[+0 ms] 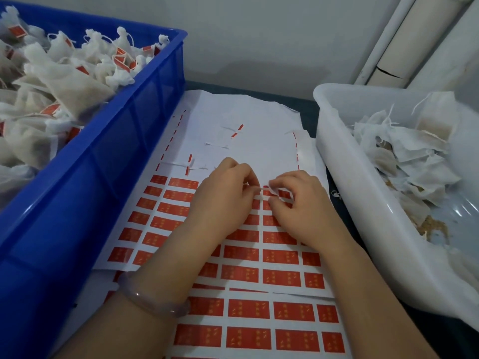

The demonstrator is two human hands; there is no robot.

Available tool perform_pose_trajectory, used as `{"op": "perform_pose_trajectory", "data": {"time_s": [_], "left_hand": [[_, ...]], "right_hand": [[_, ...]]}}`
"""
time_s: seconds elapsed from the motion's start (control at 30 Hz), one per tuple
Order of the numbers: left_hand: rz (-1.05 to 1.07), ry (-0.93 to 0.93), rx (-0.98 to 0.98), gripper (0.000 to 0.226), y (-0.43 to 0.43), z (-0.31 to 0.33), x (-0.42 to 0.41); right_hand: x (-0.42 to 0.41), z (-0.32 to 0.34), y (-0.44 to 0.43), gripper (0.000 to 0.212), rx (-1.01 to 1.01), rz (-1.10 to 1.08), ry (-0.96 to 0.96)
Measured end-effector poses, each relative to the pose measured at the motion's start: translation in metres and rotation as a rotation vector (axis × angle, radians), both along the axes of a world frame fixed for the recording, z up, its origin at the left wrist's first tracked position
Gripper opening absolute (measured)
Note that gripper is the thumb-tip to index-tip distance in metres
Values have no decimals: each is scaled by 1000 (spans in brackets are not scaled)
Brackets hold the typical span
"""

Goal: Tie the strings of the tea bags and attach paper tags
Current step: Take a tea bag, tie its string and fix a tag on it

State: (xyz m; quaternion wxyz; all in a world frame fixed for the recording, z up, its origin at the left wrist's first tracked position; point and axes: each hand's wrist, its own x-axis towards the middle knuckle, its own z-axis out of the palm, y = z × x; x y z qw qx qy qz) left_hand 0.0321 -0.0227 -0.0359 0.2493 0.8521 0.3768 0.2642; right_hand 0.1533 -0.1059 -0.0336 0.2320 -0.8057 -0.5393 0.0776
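Fingers [249, 176] of left hand [223, 200] and right hand [302, 207] pinching one pale sliver [265, 188], identity unclear

A heap of white mesh tagged bags [64, 81], red tags folded on their strings, fills the blue crate [103, 164] at upper left. Untagged bags [414, 156] lie crumpled in the white tub [363, 203] at right, with brown loose tea [430, 226] beside them. In the middle, tag sheets [246, 281] lie flat, with red labels in rows and the upper part peeled bare. Two tagged strings [188, 164] lie on that bare paper. At centre a short white string [264, 188] is pinched between the left hand [223, 200] and right hand [298, 203], just over the top row.
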Motion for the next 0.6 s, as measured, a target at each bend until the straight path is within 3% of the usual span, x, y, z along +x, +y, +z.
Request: {"op": "perform_pose_trajectory", "data": {"time_s": [0.4, 0.5, 0.6], "left_hand": [[-15, -25, -19, 7, -1, 2, 0], [22, -38, -47, 21, 2, 4, -5], [-11, 45, -102, 15, 5, 6, -10]], "right_hand": [[-3, -1, 0, 16, 162, -42, 122], [-3, 0, 1, 17, 169, -75, 240], [-3, 3, 1, 16, 152, -115, 473]]}}
